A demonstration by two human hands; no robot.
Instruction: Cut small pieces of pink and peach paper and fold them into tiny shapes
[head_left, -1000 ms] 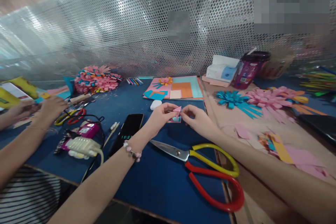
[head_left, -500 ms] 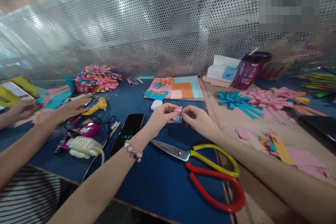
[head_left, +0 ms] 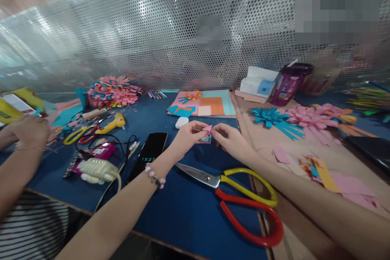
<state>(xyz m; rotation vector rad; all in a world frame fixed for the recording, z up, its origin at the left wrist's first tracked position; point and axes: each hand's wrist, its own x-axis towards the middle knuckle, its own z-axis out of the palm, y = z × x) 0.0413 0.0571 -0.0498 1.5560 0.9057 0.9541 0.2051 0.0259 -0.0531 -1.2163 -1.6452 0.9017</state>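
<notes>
A small folded piece of pink paper (head_left: 207, 128) is pinched between my two hands above the blue table. My left hand (head_left: 192, 134), with a beaded bracelet on the wrist, has its thumb and fingers closed on the paper's left side. From the right, the fingertips of my right hand (head_left: 227, 136) grip its other edge. Just below the fingers shows a small coloured square (head_left: 206, 139), partly covered. Large scissors (head_left: 210, 178) with one yellow and one red handle lie nearer to me. A dark phone (head_left: 150, 152) rests left of my left hand.
Behind stand stacked paper sheets (head_left: 212, 106) and a white case (head_left: 182, 122). To the left are a yellow glue gun (head_left: 112, 124), cables and a co-worker's hands (head_left: 29, 130). On the right lie a blue paper flower (head_left: 269, 118), pink paper flowers (head_left: 307, 118) and a purple cup (head_left: 288, 85).
The co-worker's hand has drawn back left from beside the glue gun, uncovering smaller yellow-and-red scissors. My own hands stay nearly in place on the pink paper.
</notes>
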